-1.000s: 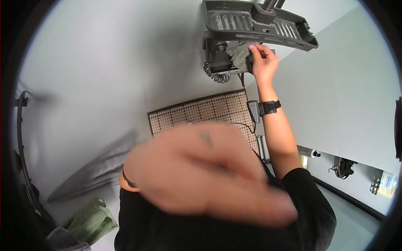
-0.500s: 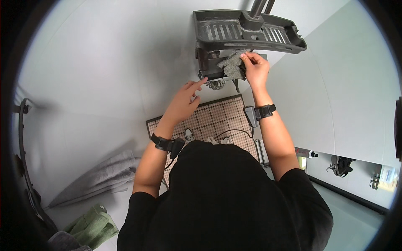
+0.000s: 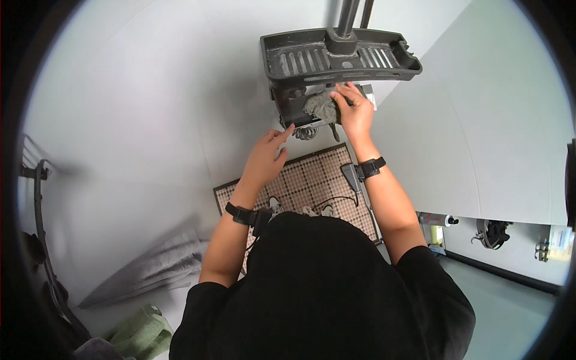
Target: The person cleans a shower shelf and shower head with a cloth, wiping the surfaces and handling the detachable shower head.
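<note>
Cloth (image 3: 321, 109), grey and crumpled, is at the lower shelf, just below the front rim of the upper shelf; whether it presses on the lower shelf cannot be told. As a whole it should be light, soft and limp, with no risk of breaking, and its rough nap ought to keep it from slipping. A thick gathered fold looks the surest place to take hold, since a thin edge would let the rest sag. The right hand (image 3: 355, 111) has its right end pinched between thumb and fingers. The left hand (image 3: 267, 153) holds nothing that shows: the forefinger stretches toward the lower shelf's edge, thumb apart, the other fingers loosely bent; contact is unclear.

Around them, largest first: the wall (image 3: 138, 120) is smooth, pale and slightly glossy. The mat (image 3: 312, 171) is flat and checked, with a dark border. The upper shelf (image 3: 354, 74) is a long, rigid dark tray, probably plastic, slotted and marked with pale residue. A grey towel (image 3: 150, 270) hangs in soft folds. The lower shelf (image 3: 292, 109) is dark and boxy. Smallest, a coiled cord (image 3: 306, 134) loops beneath it.
</note>
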Demonstrator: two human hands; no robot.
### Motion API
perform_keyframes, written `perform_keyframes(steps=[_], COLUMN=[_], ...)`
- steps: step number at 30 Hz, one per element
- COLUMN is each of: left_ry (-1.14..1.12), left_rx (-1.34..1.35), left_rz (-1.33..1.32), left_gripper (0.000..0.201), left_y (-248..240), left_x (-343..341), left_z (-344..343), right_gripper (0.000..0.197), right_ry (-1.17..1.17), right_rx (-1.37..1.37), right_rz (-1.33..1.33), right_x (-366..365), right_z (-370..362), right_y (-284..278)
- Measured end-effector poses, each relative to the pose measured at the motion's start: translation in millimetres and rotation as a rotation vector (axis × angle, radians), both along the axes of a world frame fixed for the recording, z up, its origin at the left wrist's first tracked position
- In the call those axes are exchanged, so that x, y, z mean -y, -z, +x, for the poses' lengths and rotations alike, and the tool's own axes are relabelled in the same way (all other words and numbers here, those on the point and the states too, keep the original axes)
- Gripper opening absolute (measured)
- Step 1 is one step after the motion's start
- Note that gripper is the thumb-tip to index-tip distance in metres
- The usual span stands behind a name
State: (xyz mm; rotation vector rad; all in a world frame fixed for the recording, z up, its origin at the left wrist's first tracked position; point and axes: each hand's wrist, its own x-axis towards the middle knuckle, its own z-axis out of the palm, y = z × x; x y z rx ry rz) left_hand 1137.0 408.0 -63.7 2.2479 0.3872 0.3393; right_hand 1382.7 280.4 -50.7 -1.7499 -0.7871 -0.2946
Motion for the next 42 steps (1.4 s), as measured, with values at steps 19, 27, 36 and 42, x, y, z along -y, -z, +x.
perform_keyframes(steps=[19, 27, 36, 42], left_ry=[0.022, 0.055, 0.063, 0.054], left_rx=[-0.069, -0.116, -0.092, -0.065], left_rz=[-0.052, -0.032, 0.012, 0.021], left_gripper=[0.072, 0.081, 0.082, 0.083], left_y=[-9, -5, 0, 0], left_x=[1, 9, 8, 10], left_z=[-3, -1, 4, -3], right_gripper=[0.029, 0.047, 0.038, 0.022], right_ry=[0.023, -0.360, -0.148, -0.017], right_rx=[0.211, -0.119, 0.220, 0.235], right_rz=[-0.570, -0.002, -0.062, -0.491], right_x=[0, -30, -33, -11], right_z=[18, 31, 41, 30], right_y=[-1, -26, 5, 20])
